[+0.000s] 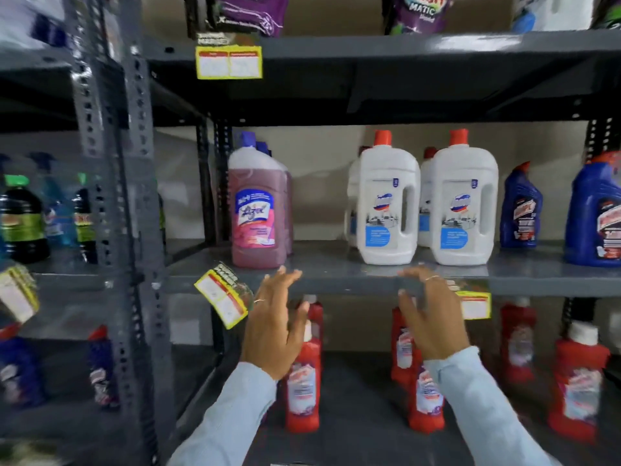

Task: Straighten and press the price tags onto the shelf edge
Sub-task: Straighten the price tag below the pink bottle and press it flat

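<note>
Head view — crooked price tag [224, 297] just beside left hand [274, 322]; apart.

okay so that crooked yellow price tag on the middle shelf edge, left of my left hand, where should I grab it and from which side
Probably pinch the tilted price tag by its free lower right corner, the end hanging below the shelf edge. Come in from the right with the left hand, which is open right beside it. The tag's upper left part seems to sit at the edge, so that hanging corner gives room to swing it level.

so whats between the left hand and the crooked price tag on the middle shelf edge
Nothing: in the head view the left hand sits just right of the tilted price tag, fingers spread.
</note>
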